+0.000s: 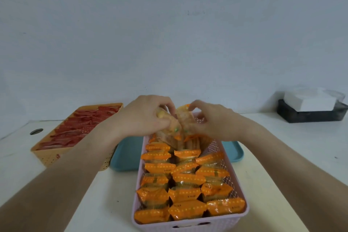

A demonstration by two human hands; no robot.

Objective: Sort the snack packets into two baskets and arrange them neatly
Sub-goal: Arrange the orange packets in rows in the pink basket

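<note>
Step in hand: seating the last orange packets at the far end of the lilac basket (226,222).

State at this moment:
- The left hand (148,117) and right hand (212,120) were raised together above the far end of the lilac basket.
- The left grip was curled round the left-held packet (167,128). The right grip pinched the right-held packet (183,118) by its upper edge.
- Both packets were blurred. Each grip appeared to hold one packet, but a second one behind could not be ruled out.
- The two held packets touched each other and were tilted, their lower ends just above the rows.
- The orange packets (186,194) stood on edge in three rows, filling the near and middle parts of the basket.
- The red packets (79,128) lay in the orange basket (71,160), well apart to the left.
- The lilac basket rested partly on a teal tray (126,156) on the worktop (282,156).

Recommended procedure:
1. Turn each held packet upright, crimped edge uppermost, to match the rows.
2. Lower one packet at a time into the gap behind the last standing packet.
3. Brace the neighbouring packets with the free fingers so that the row does not topple.
4. Press lightly until the top edges sit level.

Caution: the wrappers are probably slippery and the contents brittle, so squeezing should be avoided.
</note>
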